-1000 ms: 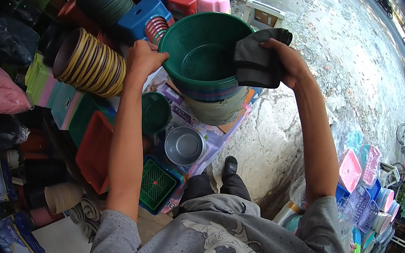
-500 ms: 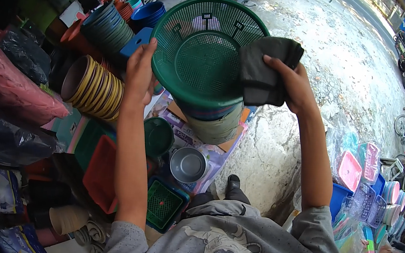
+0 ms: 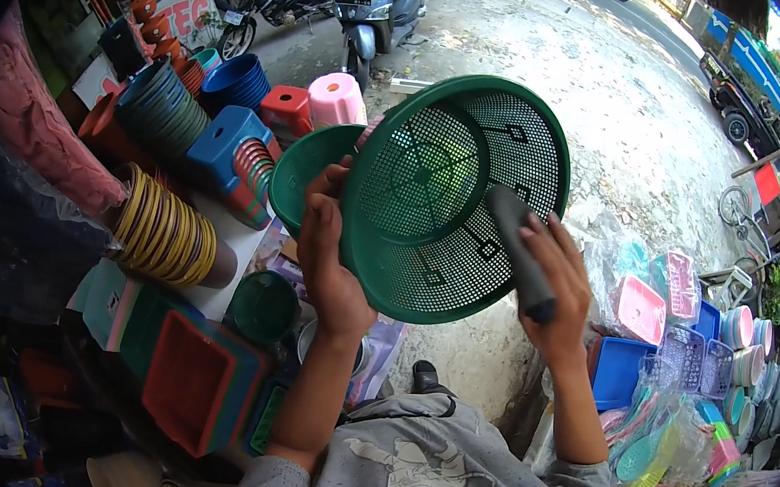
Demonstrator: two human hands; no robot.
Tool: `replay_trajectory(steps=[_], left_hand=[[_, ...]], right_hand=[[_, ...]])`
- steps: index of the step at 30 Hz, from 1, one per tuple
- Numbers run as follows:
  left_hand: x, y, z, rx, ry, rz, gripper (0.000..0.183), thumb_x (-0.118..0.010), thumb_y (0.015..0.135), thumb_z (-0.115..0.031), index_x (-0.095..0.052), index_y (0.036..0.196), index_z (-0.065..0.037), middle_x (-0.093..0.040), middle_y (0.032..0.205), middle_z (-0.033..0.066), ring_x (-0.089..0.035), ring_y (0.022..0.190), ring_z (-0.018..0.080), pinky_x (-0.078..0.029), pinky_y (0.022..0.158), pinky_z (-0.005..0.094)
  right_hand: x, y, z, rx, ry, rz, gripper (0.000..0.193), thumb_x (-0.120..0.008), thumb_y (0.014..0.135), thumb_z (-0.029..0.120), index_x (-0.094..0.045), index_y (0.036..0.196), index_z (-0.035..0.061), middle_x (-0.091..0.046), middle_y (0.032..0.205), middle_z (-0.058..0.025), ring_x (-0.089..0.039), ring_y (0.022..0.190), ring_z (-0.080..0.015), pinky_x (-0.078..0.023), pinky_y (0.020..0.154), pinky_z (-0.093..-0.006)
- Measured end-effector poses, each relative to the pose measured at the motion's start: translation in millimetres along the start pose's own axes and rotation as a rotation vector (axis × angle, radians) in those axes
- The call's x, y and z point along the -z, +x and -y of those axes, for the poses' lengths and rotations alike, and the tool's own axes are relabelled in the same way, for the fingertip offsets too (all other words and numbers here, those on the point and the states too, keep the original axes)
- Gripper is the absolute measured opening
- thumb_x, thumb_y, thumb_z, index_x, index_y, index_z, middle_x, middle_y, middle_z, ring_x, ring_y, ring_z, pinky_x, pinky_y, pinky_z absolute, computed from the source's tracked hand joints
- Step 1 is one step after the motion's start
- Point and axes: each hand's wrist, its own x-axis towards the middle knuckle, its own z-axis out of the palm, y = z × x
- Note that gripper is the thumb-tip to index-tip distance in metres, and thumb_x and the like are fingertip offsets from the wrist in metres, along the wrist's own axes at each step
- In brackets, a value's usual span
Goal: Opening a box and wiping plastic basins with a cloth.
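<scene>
A round green plastic colander basket (image 3: 459, 209) with perforated walls is tilted up on its side before me, its inside partly facing me. My left hand (image 3: 339, 271) is closed on its left edge, fingers mostly hidden behind it. A dark folded cloth (image 3: 522, 251) is pinched in my right hand (image 3: 559, 296), lying against the basket's inner wall near the right rim. Behind my left hand stands another green basket (image 3: 300, 171), partly covered by the held one.
Stacked yellow-rimmed pots (image 3: 165, 232), a blue stool (image 3: 228, 143) and red trays (image 3: 191, 384) crowd the left. A green bowl (image 3: 264, 306) lies below my left wrist. Pink and blue baskets (image 3: 682, 359) stand at right. A scooter (image 3: 373, 11) is parked ahead.
The green basket has come off the stack and tipped onto its side, shifting right. The cloth has moved from the rim to the inside wall; my view has turned somewhat.
</scene>
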Motion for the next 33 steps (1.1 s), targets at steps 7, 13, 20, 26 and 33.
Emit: replay_trajectory(steps=[7,13,20,26,33], left_hand=[[3,-41,61,0.036,0.058,0.003,0.044,-0.047,0.107,-0.032,-0.049,0.139,-0.001,-0.050,0.143,0.0100,-0.050,0.131,0.0220,-0.037,0.113,0.0389],[7,-108,96,0.029,0.308,0.013,0.035,-0.047,0.103,-0.027,-0.054,0.120,0.003,-0.050,0.133,0.0139,-0.048,0.129,0.0251,-0.035,0.110,0.0419],[16,-144,89,-0.165,0.709,0.248,0.046,-0.038,0.110,-0.030,-0.049,0.141,0.002,-0.048,0.148,0.0175,-0.042,0.142,0.0297,-0.033,0.116,0.0415],[38,-102,53,0.149,0.234,0.017,0.026,-0.050,0.106,-0.026,-0.053,0.092,-0.004,-0.049,0.153,0.0225,-0.051,0.135,0.0288,-0.033,0.115,0.0408],[43,-95,29,0.148,0.376,0.139,0.019,-0.062,0.101,-0.014,-0.052,0.087,-0.006,-0.056,0.146,0.0209,-0.037,0.148,0.0297,-0.024,0.121,0.0459]], right_hand=[[-30,-70,56,-0.255,0.255,0.396,0.052,-0.059,0.099,0.033,-0.054,0.144,0.0058,-0.050,0.150,-0.0197,-0.041,0.142,-0.0438,-0.025,0.121,-0.0548],[-40,-59,100,-0.650,0.932,0.194,0.056,-0.044,0.107,0.037,-0.045,0.148,-0.0019,-0.047,0.150,-0.0254,-0.043,0.142,-0.0399,-0.027,0.120,-0.0464],[-47,-57,97,-0.493,0.727,0.176,0.065,-0.046,0.105,0.027,-0.026,0.157,-0.0062,-0.010,0.165,-0.0338,-0.027,0.150,-0.0492,-0.026,0.120,-0.0451],[-32,-100,98,-0.287,0.793,0.538,0.060,-0.054,0.102,0.032,-0.040,0.154,0.0048,-0.035,0.160,-0.0239,-0.041,0.143,-0.0435,-0.034,0.119,-0.0474],[-45,-124,34,-0.197,-0.118,0.537,0.055,-0.056,0.100,0.034,-0.052,0.147,0.0058,-0.042,0.155,-0.0266,-0.034,0.148,-0.0430,-0.019,0.123,-0.0547]])
